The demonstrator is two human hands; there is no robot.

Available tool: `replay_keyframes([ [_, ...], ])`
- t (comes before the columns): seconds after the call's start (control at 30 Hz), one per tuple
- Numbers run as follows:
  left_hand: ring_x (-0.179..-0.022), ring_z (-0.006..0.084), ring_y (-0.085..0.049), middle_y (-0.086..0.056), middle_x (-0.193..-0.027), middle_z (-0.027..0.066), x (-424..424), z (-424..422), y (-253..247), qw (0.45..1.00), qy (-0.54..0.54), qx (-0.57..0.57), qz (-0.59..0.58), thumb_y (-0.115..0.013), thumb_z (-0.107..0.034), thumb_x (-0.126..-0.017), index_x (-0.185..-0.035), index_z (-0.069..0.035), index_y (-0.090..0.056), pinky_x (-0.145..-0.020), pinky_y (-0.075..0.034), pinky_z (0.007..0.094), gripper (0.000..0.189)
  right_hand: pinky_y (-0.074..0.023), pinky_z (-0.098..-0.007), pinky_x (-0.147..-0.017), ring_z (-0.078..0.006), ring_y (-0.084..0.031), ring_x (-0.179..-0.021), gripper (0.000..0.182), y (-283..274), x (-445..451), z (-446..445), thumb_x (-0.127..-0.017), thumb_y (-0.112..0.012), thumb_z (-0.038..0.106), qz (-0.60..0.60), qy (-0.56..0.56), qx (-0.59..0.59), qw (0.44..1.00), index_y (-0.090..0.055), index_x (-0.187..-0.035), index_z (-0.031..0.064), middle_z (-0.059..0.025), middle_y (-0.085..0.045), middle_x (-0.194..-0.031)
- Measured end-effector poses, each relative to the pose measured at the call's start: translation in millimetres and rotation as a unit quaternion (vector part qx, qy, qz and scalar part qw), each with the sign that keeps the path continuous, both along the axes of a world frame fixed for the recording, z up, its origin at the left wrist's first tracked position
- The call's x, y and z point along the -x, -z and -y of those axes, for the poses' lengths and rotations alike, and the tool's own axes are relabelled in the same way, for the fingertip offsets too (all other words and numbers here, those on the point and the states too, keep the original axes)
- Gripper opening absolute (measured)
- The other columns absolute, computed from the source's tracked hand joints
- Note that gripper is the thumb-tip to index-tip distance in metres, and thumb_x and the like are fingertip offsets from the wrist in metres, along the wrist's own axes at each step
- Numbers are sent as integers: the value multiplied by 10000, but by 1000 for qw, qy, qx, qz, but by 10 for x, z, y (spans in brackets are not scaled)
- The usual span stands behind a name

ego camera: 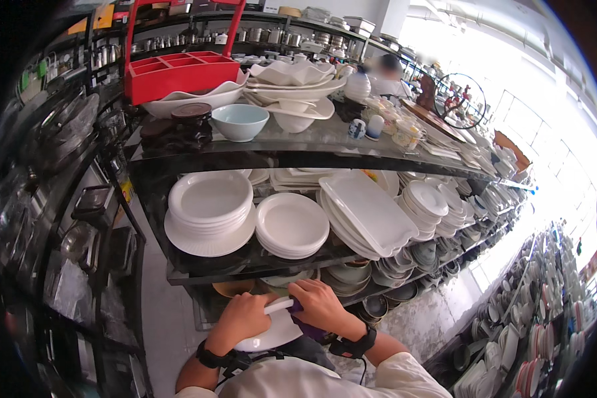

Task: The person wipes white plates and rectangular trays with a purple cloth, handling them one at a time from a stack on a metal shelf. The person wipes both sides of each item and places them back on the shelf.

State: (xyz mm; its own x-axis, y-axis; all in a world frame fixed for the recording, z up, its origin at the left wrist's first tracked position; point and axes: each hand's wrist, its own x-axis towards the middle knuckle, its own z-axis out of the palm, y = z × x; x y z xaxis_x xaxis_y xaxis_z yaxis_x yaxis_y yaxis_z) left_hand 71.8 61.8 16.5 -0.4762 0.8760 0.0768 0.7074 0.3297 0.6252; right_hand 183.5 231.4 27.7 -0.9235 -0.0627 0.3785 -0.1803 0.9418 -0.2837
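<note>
Close to my body, my left hand (246, 318) grips a white plate (273, 332) by its edge; the plate is tilted and partly covered by both hands. My right hand (317, 304) holds a purple cloth (309, 329) against the plate's right side. Most of the cloth is hidden under the fingers. Just beyond my hands, on the middle shelf, stand a stack of round white plates (292, 219) and a taller stack (210, 196) resting on a wider plate (179, 239). To their right, rectangular white platters (368, 211) lean in a slanted pile.
The upper shelf (288, 151) bears a pale blue bowl (240, 122), a red compartment box (184, 72) and wavy white dishes (293, 74). Dark bowls (375, 306) sit lower down. Metalware racks (87, 244) flank the left; dishes (507, 343) fill the right. A person (390, 79) is behind the shelf.
</note>
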Motion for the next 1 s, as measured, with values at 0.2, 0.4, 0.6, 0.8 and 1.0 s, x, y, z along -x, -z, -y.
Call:
replay_keyframes([
  [0.2,-802,407,-648,-676,-822,208,55,27,-116,999,18,7,26,-608,-199,-770,-1206,-169,-594,-792,-522,485,437,-462,-397,-720,-338,-594,-786,306,2,79,-134,-610,-702,83,17,6,65,998,-541,-870,59,-102,-571,-766],
  [0.4,-1031,347,-624,-622,-1131,213,140,326,82,979,31,-108,172,-693,-218,-835,-1374,-111,-406,-907,-474,386,621,-468,-401,-666,-356,-590,-758,274,30,20,-366,-575,-738,86,-14,73,148,986,-559,-775,30,-129,-571,-750],
  [0.6,-949,246,-651,-615,-1127,163,208,409,991,923,-87,-180,329,-675,-238,-886,-1379,-50,-326,-793,-530,341,632,-496,-271,-659,-98,-586,-710,197,375,-131,-670,-733,-742,24,0,197,440,876,-650,-901,-21,-31,-655,-799],
  [0.8,-939,204,-655,-569,-1171,120,107,188,1089,835,-29,-162,525,-572,-189,-959,-1354,-48,-325,-745,-576,328,487,-524,-271,-672,-141,-641,-737,197,580,-147,-735,-775,-680,18,-10,243,685,687,-651,-961,-39,-58,-669,-863],
  [1.0,-953,173,-628,-583,-1109,95,158,-193,1061,801,-45,-260,538,-564,-175,-960,-1350,-66,-365,-766,-568,323,452,-547,-292,-676,-186,-656,-753,187,760,-74,-992,-803,-658,22,-56,214,724,653,-634,-983,-25,-78,-665,-869],
])
